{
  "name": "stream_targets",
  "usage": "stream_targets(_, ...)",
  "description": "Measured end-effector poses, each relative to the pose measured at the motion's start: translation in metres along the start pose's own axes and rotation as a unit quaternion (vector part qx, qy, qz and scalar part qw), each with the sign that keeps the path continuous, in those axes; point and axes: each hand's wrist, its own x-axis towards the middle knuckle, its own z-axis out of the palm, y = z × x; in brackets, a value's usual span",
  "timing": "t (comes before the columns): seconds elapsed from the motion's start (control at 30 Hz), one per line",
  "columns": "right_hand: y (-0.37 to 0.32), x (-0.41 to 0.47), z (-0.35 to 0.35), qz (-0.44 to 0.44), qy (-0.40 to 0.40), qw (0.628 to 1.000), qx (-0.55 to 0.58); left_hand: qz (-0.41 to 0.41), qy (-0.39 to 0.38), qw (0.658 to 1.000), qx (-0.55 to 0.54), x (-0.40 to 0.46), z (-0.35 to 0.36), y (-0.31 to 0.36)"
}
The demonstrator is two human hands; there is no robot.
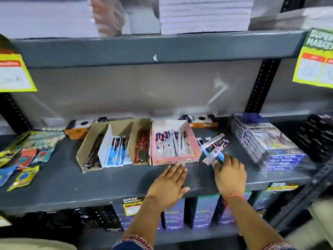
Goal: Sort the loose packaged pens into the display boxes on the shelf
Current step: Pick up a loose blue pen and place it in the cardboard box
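Observation:
Loose packaged pens (213, 147) lie in a small heap on the grey shelf (90, 181), right of a pink display box (177, 160) filled with pen packs. Left of it stand a brown cardboard box (142, 141) with red pens, a white box (115, 152) with blue-white packs and another brown box (90, 150) with dark pens. My right hand (229, 174) rests at the near end of the loose heap, fingers touching the packs. My left hand (169, 184) lies flat and open on the shelf, fingertips at the pink box's front edge.
A stack of blue boxed goods (264, 141) stands right of the loose pens. Colourful flat packets (23, 156) lie at the left. Orange-and-white boxes (79, 128) sit behind the display boxes. Yellow price tags (315, 58) hang from the upper shelf. Purple cartons (205, 212) fill the shelf below.

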Motion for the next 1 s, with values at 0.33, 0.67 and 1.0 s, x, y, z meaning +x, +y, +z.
stream_targets(0.33, 0.007, 0.06, -0.008, 0.18, -0.172, 0.968, 0.027, 0.022, 0.014, 0.996, -0.085, 0.015, 0.017, -0.016)
stream_targets(0.67, 0.006, 0.093, -0.019, 0.261, -0.295, 0.911, 0.122, 0.016, 0.045, 0.993, -0.104, 0.011, 0.016, -0.015)
stream_targets(1.0, -0.003, 0.112, -0.071, 0.098, -0.241, 0.961, -0.094, 0.006, 0.041, 0.994, -0.103, 0.011, 0.012, -0.013)
